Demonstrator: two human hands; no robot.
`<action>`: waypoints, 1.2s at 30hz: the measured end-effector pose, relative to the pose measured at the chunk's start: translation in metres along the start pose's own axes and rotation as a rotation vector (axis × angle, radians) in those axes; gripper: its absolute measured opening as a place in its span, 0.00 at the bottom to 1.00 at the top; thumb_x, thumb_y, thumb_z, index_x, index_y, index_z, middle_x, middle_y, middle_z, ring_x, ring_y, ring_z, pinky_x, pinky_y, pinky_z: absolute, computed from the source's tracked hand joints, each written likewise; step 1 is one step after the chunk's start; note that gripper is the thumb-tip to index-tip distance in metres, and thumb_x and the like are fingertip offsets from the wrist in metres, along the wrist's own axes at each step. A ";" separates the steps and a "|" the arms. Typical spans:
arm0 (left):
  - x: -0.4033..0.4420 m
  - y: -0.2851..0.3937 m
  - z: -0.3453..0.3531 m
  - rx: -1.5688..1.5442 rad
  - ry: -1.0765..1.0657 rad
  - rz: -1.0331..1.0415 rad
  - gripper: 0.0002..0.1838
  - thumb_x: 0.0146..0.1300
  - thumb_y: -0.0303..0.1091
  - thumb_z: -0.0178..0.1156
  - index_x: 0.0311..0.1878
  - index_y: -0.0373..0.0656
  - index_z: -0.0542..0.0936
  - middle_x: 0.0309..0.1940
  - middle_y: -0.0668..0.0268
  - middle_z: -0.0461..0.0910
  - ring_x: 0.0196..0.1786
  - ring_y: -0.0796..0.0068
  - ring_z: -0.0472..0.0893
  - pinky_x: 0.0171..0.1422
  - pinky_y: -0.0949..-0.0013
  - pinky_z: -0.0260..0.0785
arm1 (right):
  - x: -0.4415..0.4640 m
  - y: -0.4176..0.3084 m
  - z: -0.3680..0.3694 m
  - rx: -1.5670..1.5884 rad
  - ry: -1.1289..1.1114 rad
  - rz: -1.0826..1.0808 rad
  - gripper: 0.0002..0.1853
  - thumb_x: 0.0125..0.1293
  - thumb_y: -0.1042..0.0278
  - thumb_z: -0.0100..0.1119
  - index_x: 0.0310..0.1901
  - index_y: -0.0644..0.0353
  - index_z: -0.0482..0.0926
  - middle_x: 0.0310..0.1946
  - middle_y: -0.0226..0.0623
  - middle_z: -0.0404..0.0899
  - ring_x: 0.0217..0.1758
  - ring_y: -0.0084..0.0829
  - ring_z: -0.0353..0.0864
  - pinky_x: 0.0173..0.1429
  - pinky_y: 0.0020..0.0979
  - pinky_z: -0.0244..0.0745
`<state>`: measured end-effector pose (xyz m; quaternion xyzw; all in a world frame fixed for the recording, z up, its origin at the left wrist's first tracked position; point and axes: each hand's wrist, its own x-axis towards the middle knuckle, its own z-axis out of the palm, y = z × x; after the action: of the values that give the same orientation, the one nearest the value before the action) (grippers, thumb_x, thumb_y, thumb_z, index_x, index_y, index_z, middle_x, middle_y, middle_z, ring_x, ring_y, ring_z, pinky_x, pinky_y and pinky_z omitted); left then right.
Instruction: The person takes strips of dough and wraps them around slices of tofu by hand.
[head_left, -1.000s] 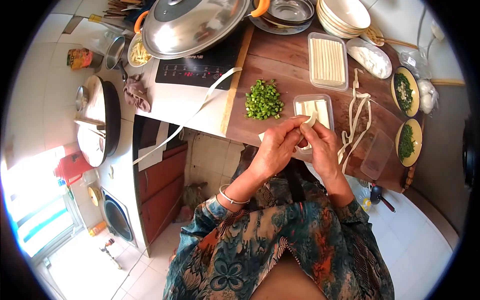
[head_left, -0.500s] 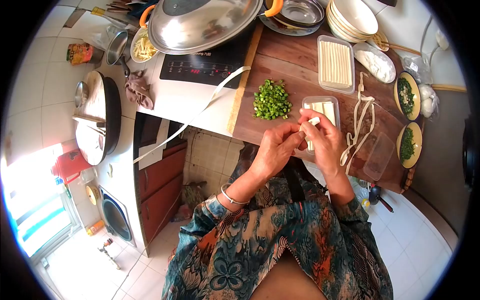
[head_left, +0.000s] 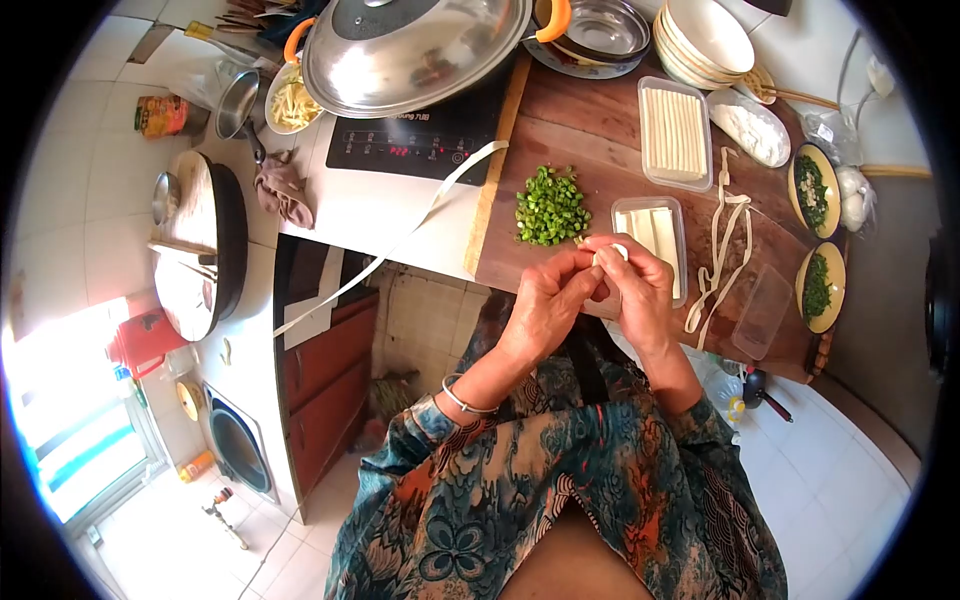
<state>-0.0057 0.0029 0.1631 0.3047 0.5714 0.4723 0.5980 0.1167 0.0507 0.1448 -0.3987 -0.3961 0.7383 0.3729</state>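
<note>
My left hand (head_left: 545, 305), with a bangle at the wrist, has its thumb and fingers pinched together at the board's front edge. Close against it, my right hand (head_left: 645, 295) is also pinched, fingertips meeting the left ones. Between them shows a small white piece (head_left: 621, 250), mostly covered by the fingers; whether it is dough or something else is unclear. Just behind my right hand lies a clear plastic box (head_left: 680, 225) with pale flat strips (head_left: 655, 228). Left of it, a heap of chopped green vegetable (head_left: 553, 206) sits on the wooden board (head_left: 590, 130).
A long pale dough strip (head_left: 420, 220) hangs between counter and board. Loose strips (head_left: 728, 225) lie at right, near a clear lid (head_left: 763, 315), two bowls of chopped greens (head_left: 815, 290) and a box of dough sticks (head_left: 675, 135). A lidded wok (head_left: 415, 50) covers the induction cooker (head_left: 410, 145).
The view has shifted slightly. My right hand has moved a little left and its fingers have folded further over the white piece. My left hand keeps its pinch.
</note>
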 end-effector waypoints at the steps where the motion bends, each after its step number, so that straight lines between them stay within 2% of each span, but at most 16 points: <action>1: 0.000 0.000 -0.001 0.008 -0.009 0.007 0.09 0.66 0.32 0.53 0.41 0.36 0.77 0.27 0.70 0.78 0.30 0.86 0.74 0.32 0.80 0.65 | 0.001 0.000 0.000 -0.036 0.022 -0.042 0.11 0.65 0.67 0.55 0.41 0.66 0.79 0.29 0.30 0.78 0.31 0.18 0.73 0.37 0.19 0.68; 3: 0.002 0.000 -0.003 0.050 -0.005 -0.012 0.09 0.65 0.32 0.54 0.40 0.36 0.77 0.25 0.70 0.77 0.29 0.86 0.73 0.32 0.80 0.65 | 0.005 0.000 0.000 -0.107 0.063 -0.128 0.11 0.65 0.67 0.56 0.41 0.66 0.80 0.30 0.31 0.79 0.33 0.18 0.75 0.40 0.20 0.69; 6: 0.002 0.003 -0.007 0.142 0.011 -0.028 0.09 0.65 0.33 0.55 0.39 0.36 0.77 0.23 0.71 0.77 0.28 0.86 0.72 0.31 0.80 0.64 | 0.008 -0.005 -0.002 -0.145 0.098 -0.122 0.11 0.65 0.66 0.56 0.39 0.66 0.80 0.30 0.32 0.80 0.35 0.18 0.75 0.42 0.20 0.70; 16: -0.002 0.002 -0.016 0.133 0.026 0.012 0.08 0.64 0.32 0.55 0.37 0.36 0.77 0.22 0.71 0.76 0.27 0.86 0.72 0.30 0.80 0.63 | 0.010 -0.006 0.005 0.055 0.183 -0.023 0.11 0.64 0.66 0.56 0.40 0.66 0.80 0.27 0.33 0.79 0.30 0.18 0.75 0.34 0.20 0.70; 22: -0.002 -0.007 -0.016 0.123 0.015 0.013 0.10 0.64 0.31 0.56 0.43 0.36 0.78 0.24 0.71 0.77 0.28 0.86 0.72 0.33 0.81 0.65 | 0.015 -0.005 0.000 0.006 0.138 -0.095 0.10 0.65 0.69 0.55 0.43 0.66 0.78 0.26 0.33 0.79 0.27 0.18 0.75 0.28 0.18 0.69; 24: -0.005 -0.011 -0.020 0.156 -0.009 -0.049 0.09 0.63 0.31 0.56 0.43 0.35 0.79 0.27 0.70 0.78 0.32 0.85 0.75 0.39 0.80 0.67 | 0.016 -0.009 -0.006 -0.075 0.161 -0.097 0.11 0.66 0.68 0.52 0.43 0.66 0.78 0.24 0.34 0.79 0.26 0.18 0.76 0.27 0.18 0.70; 29: -0.011 -0.021 -0.033 0.192 -0.058 -0.039 0.09 0.63 0.30 0.57 0.40 0.33 0.79 0.24 0.69 0.77 0.30 0.85 0.73 0.34 0.80 0.66 | 0.025 -0.024 -0.025 -0.058 0.243 -0.133 0.13 0.68 0.64 0.50 0.43 0.66 0.77 0.23 0.36 0.79 0.22 0.19 0.76 0.25 0.18 0.70; 36: -0.018 -0.024 -0.049 0.286 -0.044 -0.089 0.09 0.63 0.31 0.57 0.40 0.35 0.80 0.24 0.71 0.77 0.30 0.86 0.73 0.36 0.81 0.65 | 0.033 -0.040 -0.065 -0.083 0.322 -0.206 0.13 0.68 0.64 0.49 0.44 0.65 0.77 0.23 0.36 0.78 0.21 0.20 0.76 0.23 0.18 0.70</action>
<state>-0.0467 -0.0307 0.1404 0.3715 0.6325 0.3524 0.5812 0.1708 0.1142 0.1465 -0.4840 -0.3999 0.6061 0.4883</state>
